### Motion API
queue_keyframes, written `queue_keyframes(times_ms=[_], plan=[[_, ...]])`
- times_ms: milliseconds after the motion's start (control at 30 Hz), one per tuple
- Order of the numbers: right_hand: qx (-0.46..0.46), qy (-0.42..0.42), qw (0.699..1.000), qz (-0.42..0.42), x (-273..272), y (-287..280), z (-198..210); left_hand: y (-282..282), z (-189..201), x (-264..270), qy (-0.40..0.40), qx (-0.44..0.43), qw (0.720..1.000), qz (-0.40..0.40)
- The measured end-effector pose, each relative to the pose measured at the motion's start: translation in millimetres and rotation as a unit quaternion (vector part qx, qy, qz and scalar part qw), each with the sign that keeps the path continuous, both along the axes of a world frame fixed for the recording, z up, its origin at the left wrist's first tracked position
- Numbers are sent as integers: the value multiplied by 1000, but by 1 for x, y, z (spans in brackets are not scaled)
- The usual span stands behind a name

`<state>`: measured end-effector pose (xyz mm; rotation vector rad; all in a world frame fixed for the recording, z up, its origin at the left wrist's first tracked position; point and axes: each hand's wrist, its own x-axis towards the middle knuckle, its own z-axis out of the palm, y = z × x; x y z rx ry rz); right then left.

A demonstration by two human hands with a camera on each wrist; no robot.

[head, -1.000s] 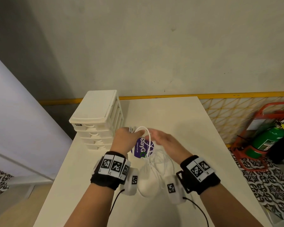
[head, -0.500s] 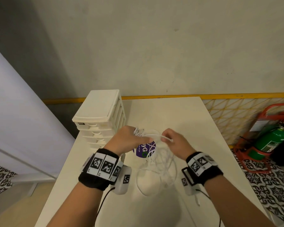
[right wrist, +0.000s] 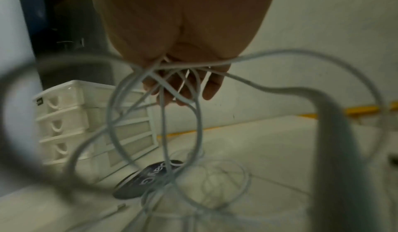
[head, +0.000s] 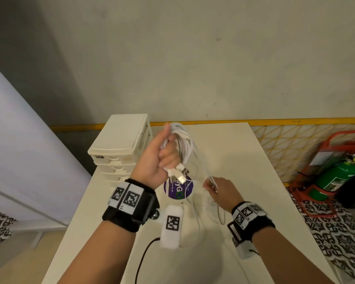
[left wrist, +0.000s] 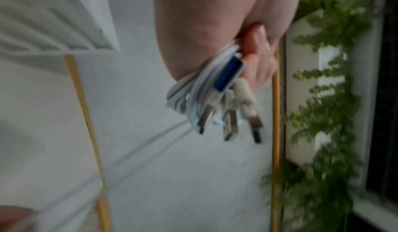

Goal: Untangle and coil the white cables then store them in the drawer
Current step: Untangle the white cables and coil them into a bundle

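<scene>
My left hand (head: 162, 154) is raised above the table and grips a bunch of white cables (head: 182, 144), with USB plugs (head: 177, 177) hanging below the fist. The left wrist view shows the same plugs (left wrist: 230, 121) sticking out under the curled fingers. Strands run down from the bunch to my right hand (head: 217, 190), which pinches them lower and to the right. In the right wrist view, loops of cable (right wrist: 163, 116) hang from the right hand's fingers (right wrist: 211, 86) down to the table. The white drawer unit (head: 121, 144) stands at the table's far left with its drawers closed.
A round purple sticker (head: 177, 188) lies on the white table (head: 244, 165) under the hands. More cable loops (head: 213, 210) trail on the tabletop. A green fire extinguisher (head: 336, 177) in a red stand sits on the floor to the right. A wall is right behind the table.
My left hand has risen with the cable bunch and turned upright. My right hand has slid down and to the right along the strands, so the hands are farther apart.
</scene>
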<state>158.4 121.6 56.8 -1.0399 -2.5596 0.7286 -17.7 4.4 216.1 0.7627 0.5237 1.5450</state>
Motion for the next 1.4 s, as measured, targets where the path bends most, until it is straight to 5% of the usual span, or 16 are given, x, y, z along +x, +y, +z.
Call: queue_keyframes(times_ms=[167,267,367,467,567,700,767,900,1067,1267,1400], plan=[[-5,-84,996,-42,19,-5,-21,1,12,-33,-305,114,945,29],[8,-126,992,7,23,-12,-24,7,25,-43,-336,82,915,206],[54,-123,989,64,11,-19,-16,20,17,-36,-113,13,908,404],[115,-23,987,109,0,-22,-1,26,-9,-32,218,-35,825,520],[204,122,963,126,1,-19,13,22,-25,-38,447,-56,743,495],[247,259,931,71,7,-13,41,12,-47,-43,633,-116,700,309],[251,296,921,32,9,-7,55,9,-63,-36,665,-135,709,192],[295,298,908,4,8,10,69,-1,-74,-9,517,-183,834,61],[353,267,897,-9,8,29,74,-6,-74,7,529,-148,833,-64],[293,176,939,-28,4,41,67,-9,-64,19,407,-94,908,8],[159,169,972,30,2,30,49,-6,-64,18,375,-58,925,25]])
